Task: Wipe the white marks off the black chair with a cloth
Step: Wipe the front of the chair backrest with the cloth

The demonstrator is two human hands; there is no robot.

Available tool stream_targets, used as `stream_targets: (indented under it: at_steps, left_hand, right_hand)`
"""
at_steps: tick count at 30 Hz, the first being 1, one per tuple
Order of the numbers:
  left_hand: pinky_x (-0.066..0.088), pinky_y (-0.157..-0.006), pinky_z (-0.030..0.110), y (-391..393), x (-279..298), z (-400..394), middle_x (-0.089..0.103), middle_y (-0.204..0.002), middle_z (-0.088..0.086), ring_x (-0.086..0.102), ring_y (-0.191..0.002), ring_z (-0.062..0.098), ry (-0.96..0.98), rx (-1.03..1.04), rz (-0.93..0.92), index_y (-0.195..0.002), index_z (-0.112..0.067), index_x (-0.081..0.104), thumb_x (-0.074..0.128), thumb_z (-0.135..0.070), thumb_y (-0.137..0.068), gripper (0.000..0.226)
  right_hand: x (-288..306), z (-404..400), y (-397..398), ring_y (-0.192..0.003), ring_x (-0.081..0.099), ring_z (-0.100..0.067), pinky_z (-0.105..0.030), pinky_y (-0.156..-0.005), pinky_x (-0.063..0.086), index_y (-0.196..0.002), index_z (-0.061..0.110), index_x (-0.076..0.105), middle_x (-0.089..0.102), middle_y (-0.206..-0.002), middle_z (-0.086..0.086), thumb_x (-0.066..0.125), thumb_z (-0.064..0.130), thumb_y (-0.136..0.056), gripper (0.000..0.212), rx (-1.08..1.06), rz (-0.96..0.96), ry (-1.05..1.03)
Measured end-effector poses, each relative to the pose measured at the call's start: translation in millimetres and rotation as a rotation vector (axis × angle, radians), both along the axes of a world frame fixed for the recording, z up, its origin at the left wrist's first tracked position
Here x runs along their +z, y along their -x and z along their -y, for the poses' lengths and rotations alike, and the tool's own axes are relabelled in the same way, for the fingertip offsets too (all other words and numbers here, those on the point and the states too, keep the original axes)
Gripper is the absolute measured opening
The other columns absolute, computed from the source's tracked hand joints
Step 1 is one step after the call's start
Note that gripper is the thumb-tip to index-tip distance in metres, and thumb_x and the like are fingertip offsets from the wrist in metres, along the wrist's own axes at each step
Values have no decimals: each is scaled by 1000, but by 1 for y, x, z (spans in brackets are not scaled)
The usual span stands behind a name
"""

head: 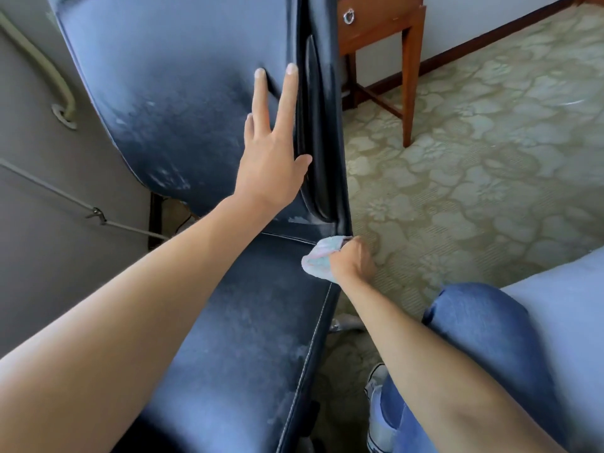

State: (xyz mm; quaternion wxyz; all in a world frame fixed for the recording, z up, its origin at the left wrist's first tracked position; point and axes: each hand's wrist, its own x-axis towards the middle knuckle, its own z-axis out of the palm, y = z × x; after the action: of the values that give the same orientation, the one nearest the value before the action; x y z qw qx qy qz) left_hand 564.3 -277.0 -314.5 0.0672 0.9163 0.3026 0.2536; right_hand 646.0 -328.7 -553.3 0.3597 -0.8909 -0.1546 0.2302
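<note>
The black chair (183, 93) fills the left and centre of the view, its backrest upright and its seat running toward me. White marks (170, 179) smear the lower backrest, and more white marks (299, 220) sit at the seam between back and seat. My left hand (271, 152) lies flat on the backrest with fingers spread, holding nothing. My right hand (354, 259) is closed on a small pale pink-and-blue cloth (318, 258), pressed at the seat's right rear corner beside the backrest edge. Faint white haze also covers the seat.
A wooden side table (385, 24) with a ring-pull drawer stands on the patterned carpet (490, 158) at the back right. A grey wall with a rail (62, 89) is on the left. My knee in blue jeans (480, 328) and a white shoe (379, 416) are at lower right.
</note>
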Motion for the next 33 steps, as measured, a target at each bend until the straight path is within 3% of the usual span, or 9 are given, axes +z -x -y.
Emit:
stream_targets:
  at_steps: [3, 7, 14, 18, 23, 25, 28, 30, 33]
  left_hand:
    - [52, -99, 46, -1, -4, -5, -20, -173, 7, 30, -148, 49, 10, -13, 19, -166, -36, -6, 70, 3, -90, 114]
    - [51, -79, 34, -1, -6, -13, -19, -173, 4, 49, -131, 54, 13, -46, 30, -165, -38, -6, 68, 5, -88, 116]
    - [49, -70, 18, 7, -2, -3, -20, -173, -1, 49, -123, 62, 82, -101, 50, -167, -36, -5, 57, 13, -85, 114]
    - [41, -52, 14, 7, -5, 13, -19, -172, -12, 39, -126, 68, 84, -91, 76, -165, -42, -5, 54, 15, -83, 117]
    - [40, -54, 13, 23, -5, 41, -16, -173, -11, 44, -121, 67, 110, -149, 89, -166, -41, -2, 55, 15, -85, 113]
    - [40, -55, 14, 33, -3, 55, -16, -173, -12, 57, -114, 51, 135, -183, 86, -166, -41, 0, 56, 15, -85, 113]
    - [52, -60, 38, 52, 3, 75, -15, -172, -21, 60, -81, 19, 189, -231, 71, -166, -44, 1, 57, 14, -86, 113]
    - [58, -79, 48, 66, 7, 85, -15, -170, -27, 59, -111, 3, 236, -265, 74, -165, -46, 2, 57, 14, -89, 111]
    - [53, -105, 46, 86, 12, 102, -14, -169, -30, 11, -145, -24, 265, -309, 90, -165, -44, 5, 54, 16, -92, 107]
  right_hand:
    - [2, -5, -9, -110, 67, -34, -40, -86, 53, -120, 11, 64, 69, -120, -12, 66, 39, -88, 42, 57, 129, 113]
    - [-6, -8, -5, -110, 67, -38, -41, -89, 52, -120, 11, 66, 70, -118, -16, 61, 19, -95, 27, 53, 165, 61]
    - [-30, 37, -7, -92, 65, -36, -44, -87, 56, -105, 12, 67, 72, -107, -14, 59, 28, -95, 20, -310, -391, -174]
    - [21, 41, -22, -83, 61, -32, -34, -72, 44, -104, 17, 69, 71, -98, -8, 64, 28, -89, 19, -447, -331, -415]
    - [94, 62, -50, -85, 72, -23, -40, -77, 61, -85, 36, 74, 74, -85, 6, 80, 45, -79, 11, -290, -293, -778]
    - [118, 79, -47, -87, 70, -19, -36, -79, 59, -85, 37, 77, 73, -89, 5, 81, 39, -85, 4, -188, -294, -846]
    - [156, 109, -40, -81, 67, -13, -27, -69, 56, -82, 34, 79, 70, -91, 4, 79, 29, -89, 9, -138, -333, -931]
    - [178, 126, -36, -72, 65, -9, -21, -61, 52, -82, 30, 79, 69, -83, 5, 78, 27, -89, 8, -132, -349, -1018]
    - [221, 146, -30, -84, 66, -17, -31, -74, 53, -90, 27, 79, 71, -88, 1, 76, 35, -83, 11, -104, -399, -1202]
